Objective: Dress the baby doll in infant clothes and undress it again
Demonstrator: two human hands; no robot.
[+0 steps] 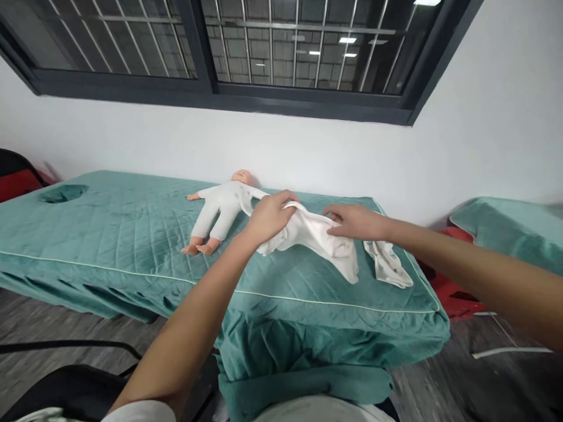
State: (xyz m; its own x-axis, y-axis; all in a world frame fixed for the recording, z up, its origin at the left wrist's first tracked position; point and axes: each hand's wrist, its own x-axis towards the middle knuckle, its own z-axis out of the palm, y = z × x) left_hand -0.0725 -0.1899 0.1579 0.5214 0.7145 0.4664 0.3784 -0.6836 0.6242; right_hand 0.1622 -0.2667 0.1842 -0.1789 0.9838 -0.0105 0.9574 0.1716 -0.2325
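A white baby garment [323,237] lies loosely bunched on the green bed, one edge raised. My left hand [273,215] is closed on its left end, with the fingers over the edge and the thumb side hidden. At the garment's right part is my right hand [358,221], its curved fingers apart and touching or just above the fabric. Beyond my left hand, a baby doll [224,202] in a white outfit lies on its back, its head near the wall. A folded white cloth with a small print [387,264] rests below my right forearm.
The green quilted bed [132,234] has a face hole [64,193] at its left end. A wall with a barred window [303,53] stands behind. Red-and-black chairs or bags [457,281] show at the right, beside another green-covered bed [514,228]. A black chair [70,392] is lower left.
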